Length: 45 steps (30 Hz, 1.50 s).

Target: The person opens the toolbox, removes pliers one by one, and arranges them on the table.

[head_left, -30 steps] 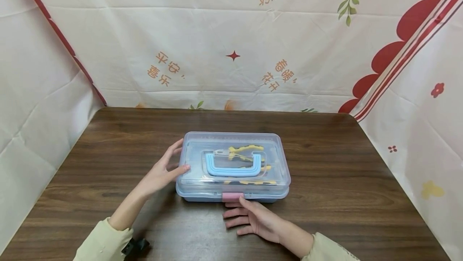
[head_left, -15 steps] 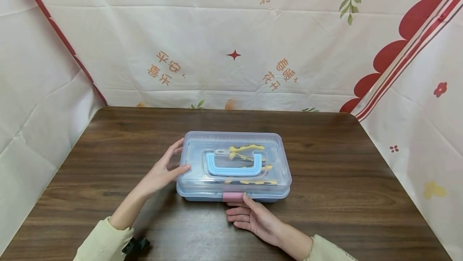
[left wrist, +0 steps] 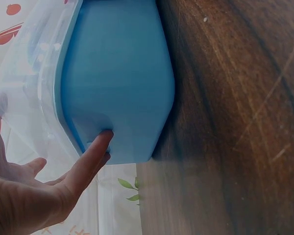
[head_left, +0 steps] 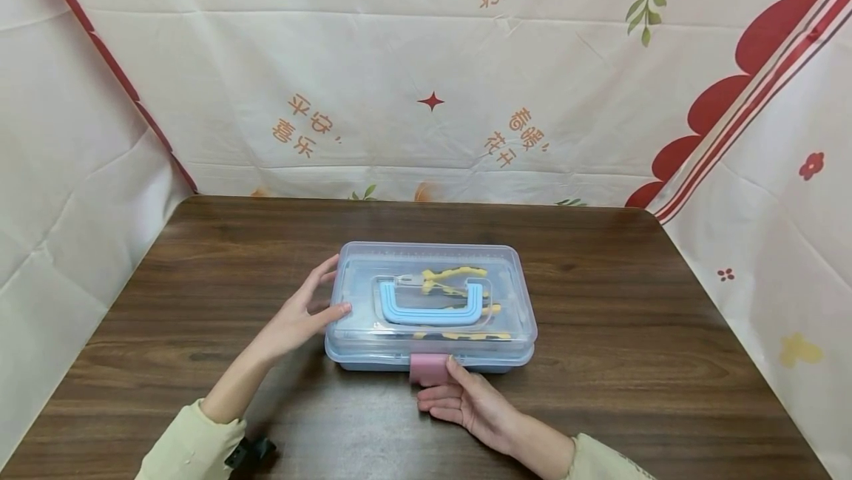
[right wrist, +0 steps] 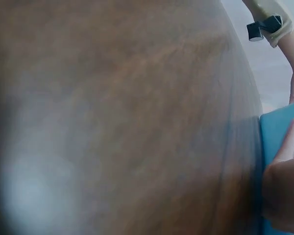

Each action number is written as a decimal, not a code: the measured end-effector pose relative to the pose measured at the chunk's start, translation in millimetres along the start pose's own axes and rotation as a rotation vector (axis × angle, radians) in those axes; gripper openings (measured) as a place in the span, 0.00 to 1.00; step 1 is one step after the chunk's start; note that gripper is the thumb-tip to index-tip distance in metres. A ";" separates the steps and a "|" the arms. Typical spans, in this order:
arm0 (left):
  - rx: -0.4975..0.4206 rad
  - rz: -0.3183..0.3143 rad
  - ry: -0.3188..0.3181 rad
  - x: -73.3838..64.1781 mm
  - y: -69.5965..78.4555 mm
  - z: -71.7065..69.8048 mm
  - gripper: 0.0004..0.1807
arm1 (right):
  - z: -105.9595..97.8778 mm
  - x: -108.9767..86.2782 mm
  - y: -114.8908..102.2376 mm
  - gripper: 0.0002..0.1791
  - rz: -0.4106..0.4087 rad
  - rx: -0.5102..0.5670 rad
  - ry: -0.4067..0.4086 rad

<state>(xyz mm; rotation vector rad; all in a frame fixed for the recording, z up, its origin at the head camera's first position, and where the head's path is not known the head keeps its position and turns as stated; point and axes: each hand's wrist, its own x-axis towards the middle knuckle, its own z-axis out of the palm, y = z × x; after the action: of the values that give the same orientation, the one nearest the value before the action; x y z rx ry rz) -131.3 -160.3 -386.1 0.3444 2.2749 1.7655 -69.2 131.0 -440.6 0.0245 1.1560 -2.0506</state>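
Observation:
A storage box (head_left: 359, 347) with a clear lid, blue base and blue carry handle (head_left: 431, 315) lies on the table. My left hand (head_left: 293, 321) holds its left end, thumb on the lid and other fingers along the side. In the left wrist view, fingertips (left wrist: 106, 137) touch the blue end wall. At the front, my right hand (head_left: 475, 406) pinches the pink latch (head_left: 428, 369), thumb at its right edge; the latch tilts outward. Through the lid show yellow-and-black tools (head_left: 455, 273), one with plier-like handles. The right wrist view shows the right hand (right wrist: 286, 181) partly, against the base.
The brown wooden table (head_left: 632, 362) extends around the box on all sides. Behind it hangs a white printed cloth (head_left: 373, 73), with more cloth at both sides. A small black device (head_left: 250, 453) sits at the left wrist.
The pink latch has swung outward and down from the box front, with the right thumb on it. My right hand shifted slightly right. The left hand stays at the box's left end.

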 end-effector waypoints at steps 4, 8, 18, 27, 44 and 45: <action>0.000 0.002 0.003 -0.1 0.4 -0.2 0.38 | 2.9 -1.2 -2.5 0.33 -0.011 -0.020 0.043; 0.004 -0.002 0.004 -0.8 0.6 0.5 0.39 | 4.8 -2.7 -4.8 0.34 -0.004 -0.081 0.077; -0.011 0.004 -0.003 -1.7 -3.0 1.3 0.38 | 10.8 -3.7 -7.9 0.40 0.022 -0.320 0.179; -0.019 0.009 -0.006 -2.8 -6.4 2.0 0.38 | 8.8 -5.1 -8.4 0.36 0.030 -0.417 0.147; -0.009 0.012 0.000 -2.2 -5.5 2.8 0.38 | -4.2 -11.7 -1.8 0.33 -0.038 -0.515 0.118; -0.010 0.013 -0.002 -2.3 -5.4 2.8 0.38 | -4.8 -11.6 -1.3 0.33 -0.045 -0.524 0.112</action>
<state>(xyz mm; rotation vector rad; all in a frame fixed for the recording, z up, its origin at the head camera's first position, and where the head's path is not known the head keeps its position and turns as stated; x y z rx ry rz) -128.4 -159.7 -391.9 0.3596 2.2672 1.7815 -63.4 142.0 -438.3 -0.1452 1.7450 -1.7429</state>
